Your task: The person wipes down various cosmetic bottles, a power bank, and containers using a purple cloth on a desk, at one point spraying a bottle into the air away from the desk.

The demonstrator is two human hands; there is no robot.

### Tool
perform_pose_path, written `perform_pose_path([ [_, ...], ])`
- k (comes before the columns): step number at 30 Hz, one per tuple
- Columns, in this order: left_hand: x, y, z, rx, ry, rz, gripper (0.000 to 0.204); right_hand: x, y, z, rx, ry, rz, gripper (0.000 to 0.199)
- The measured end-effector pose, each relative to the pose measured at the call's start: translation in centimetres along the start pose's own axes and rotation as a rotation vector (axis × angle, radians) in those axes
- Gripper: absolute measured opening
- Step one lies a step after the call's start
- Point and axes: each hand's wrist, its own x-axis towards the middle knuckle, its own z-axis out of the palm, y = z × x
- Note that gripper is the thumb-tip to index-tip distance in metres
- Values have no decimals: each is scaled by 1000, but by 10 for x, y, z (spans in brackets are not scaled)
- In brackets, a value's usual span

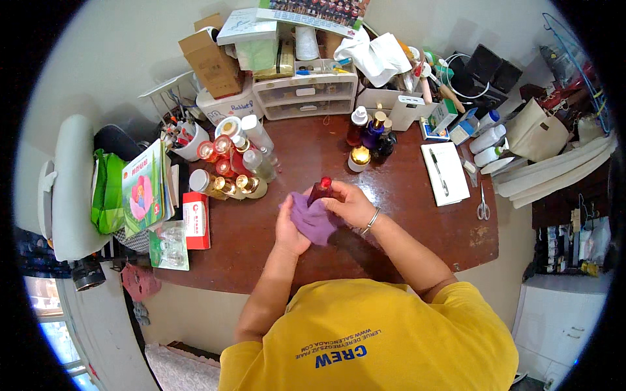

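Over a crowded table (404,221), the left hand (290,228) presses a purple cloth (314,218) around a red bottle (320,190) pinched by the right hand (352,203); a slip could topple nearby bottles (228,169).

head view, straight down, desk (417,221) near

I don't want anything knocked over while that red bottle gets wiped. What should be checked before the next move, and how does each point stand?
1. Red bottle held firmly: ok, right hand wraps it.
2. Purple cloth in hand: ok, left hand grips it against the bottle.
3. Bottle's cap seated: cannot tell, too small.
4. Bottle cluster clear of the left elbow: ok, it stands apart.
5. Scissors out of the way: ok, far to the right.
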Motion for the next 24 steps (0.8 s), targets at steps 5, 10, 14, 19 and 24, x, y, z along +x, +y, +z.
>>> perform_pose_path([
  [5, 3, -5, -2, 196, 87, 66, 32, 1, 5, -7, -765, 184, -502, 40],
  [10, -3, -4, 18, 663, 287, 438, 40, -10, 0, 0, -115, 241, -199, 31],
  [14, -13, -3, 37, 1102, 278, 601, 52, -19, -16, -8, 347, 135, 181, 28],
  [19, -12, -8, 32, 1084, 187, 636, 57, -12, -8, -12, 426, 167, 61, 26],
  [24, -12, 1, 24, 220, 27, 306, 52, -12, -14, -21, 356, 97, 15, 25],
])
